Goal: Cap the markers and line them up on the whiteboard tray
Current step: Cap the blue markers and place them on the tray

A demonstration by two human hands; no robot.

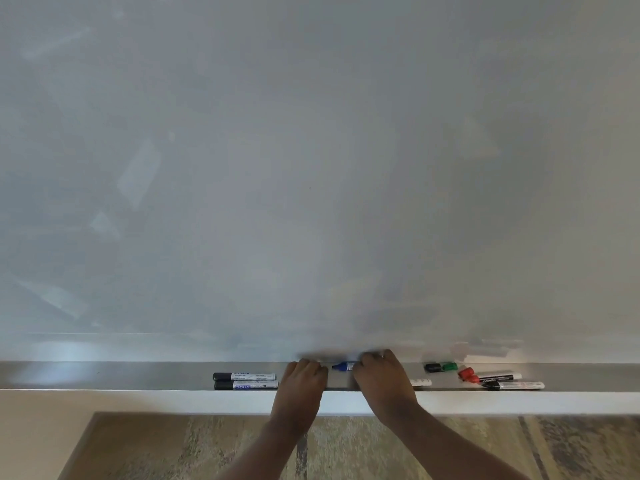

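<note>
Both hands down on the whiteboard tray (104,375), knuckles toward the camera. Left hand (304,377) curled, fingers folded over at the back of the tray; whatever sits under them hidden, so no telling whether anything is gripped. Right hand (381,375) at three o'clock of the left, fingers also curled, closed around the barrel of a blue marker (343,366). Blue tip end poking out toward nine o'clock into the gap between the two hands, apparently uncapped, though blurred there and hard to call.

Over at nine o'clock of the left hand: two black-capped markers (244,376) and (246,385), lying parallel, one just behind the other, caps pointing to nine o'clock, touching or nearly so.

At three o'clock of the right hand, a white marker end (420,382) peeking out from beneath the wrist. Farther along at three o'clock, a loose black cap (433,367) and a green cap (449,366) end to end against the back of the tray. Just beyond, a red cap (467,374) beside an uncapped marker (498,377), and a second marker with a black tip (516,385) in front of it, near the tray's front lip.

Whiteboard (311,168) wiped and smeary above; patterned floor (346,445) at six o'clock.
</note>
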